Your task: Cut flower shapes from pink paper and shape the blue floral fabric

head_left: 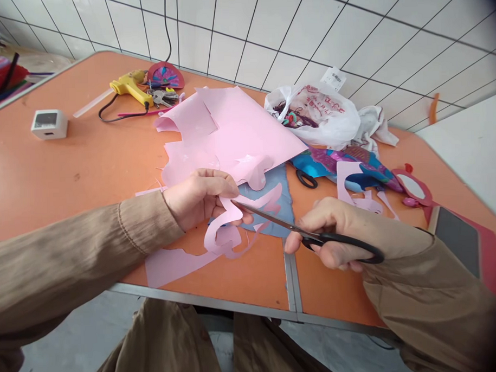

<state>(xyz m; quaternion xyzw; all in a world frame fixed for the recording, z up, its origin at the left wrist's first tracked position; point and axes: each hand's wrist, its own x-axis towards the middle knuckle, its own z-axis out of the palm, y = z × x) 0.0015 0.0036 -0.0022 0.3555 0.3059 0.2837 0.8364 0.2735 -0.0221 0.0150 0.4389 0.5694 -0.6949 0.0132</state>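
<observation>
My left hand (199, 196) is closed, pinching a curled pink paper strip (223, 233) above the orange table's (68, 170) near edge. My right hand (339, 234) grips black-handled scissors (315, 235), fingers through the loops. The blades point left and their tips touch the strip by my left fingers. A big sheet of pink paper (230, 132) with cut-out edges lies just beyond my left hand, and a blue sheet (273, 198) lies under the strip.
A yellow glue gun (128, 87), keys (163, 95) and a round red piece (165, 76) lie far left. A white box (49, 123) stands left. A white plastic bag (314, 116), a second pair of scissors (306, 178), pink offcuts (169, 264) and a small mirror (413, 187) lie around.
</observation>
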